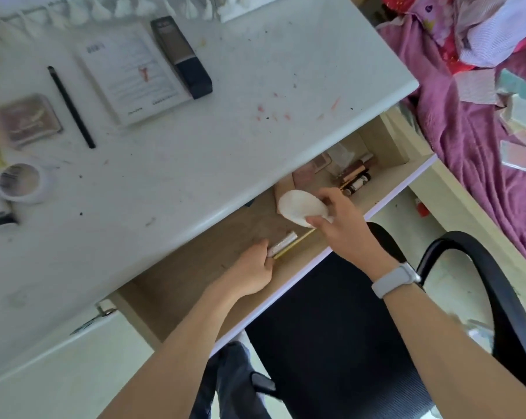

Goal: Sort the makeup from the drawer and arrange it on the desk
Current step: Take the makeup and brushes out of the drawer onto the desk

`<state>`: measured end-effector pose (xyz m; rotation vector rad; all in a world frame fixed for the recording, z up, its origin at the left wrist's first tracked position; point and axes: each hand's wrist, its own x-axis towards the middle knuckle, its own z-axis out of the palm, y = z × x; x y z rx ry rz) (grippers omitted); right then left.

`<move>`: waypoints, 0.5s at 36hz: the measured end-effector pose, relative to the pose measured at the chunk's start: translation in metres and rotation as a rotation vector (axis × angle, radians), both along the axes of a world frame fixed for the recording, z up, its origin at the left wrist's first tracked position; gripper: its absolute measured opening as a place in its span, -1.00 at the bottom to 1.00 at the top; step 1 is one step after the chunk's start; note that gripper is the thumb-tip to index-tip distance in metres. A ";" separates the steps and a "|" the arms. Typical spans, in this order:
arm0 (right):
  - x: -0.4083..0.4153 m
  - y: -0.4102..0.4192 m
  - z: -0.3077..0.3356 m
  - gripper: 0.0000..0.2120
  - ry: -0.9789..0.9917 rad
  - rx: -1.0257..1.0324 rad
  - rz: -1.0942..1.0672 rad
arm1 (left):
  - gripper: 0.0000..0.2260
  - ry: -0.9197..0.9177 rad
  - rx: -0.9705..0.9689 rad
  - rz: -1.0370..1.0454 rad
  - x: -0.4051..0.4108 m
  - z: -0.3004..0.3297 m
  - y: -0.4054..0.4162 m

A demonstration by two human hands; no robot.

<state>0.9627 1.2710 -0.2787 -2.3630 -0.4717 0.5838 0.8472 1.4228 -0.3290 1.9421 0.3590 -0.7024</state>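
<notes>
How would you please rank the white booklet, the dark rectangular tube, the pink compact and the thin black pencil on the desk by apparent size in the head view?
1. white booklet
2. dark rectangular tube
3. pink compact
4. thin black pencil: longest after the booklet, but slimmest.

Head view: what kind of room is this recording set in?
Most likely a bedroom with a dressing desk: a white desk holding makeup, its open drawer of cosmetics, and a bed with purple bedding right beside it.
</notes>
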 end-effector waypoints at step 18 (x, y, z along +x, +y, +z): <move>-0.061 0.138 0.049 -0.76 0.183 0.359 -0.272 | -0.95 -0.213 0.058 0.972 -0.061 0.091 0.113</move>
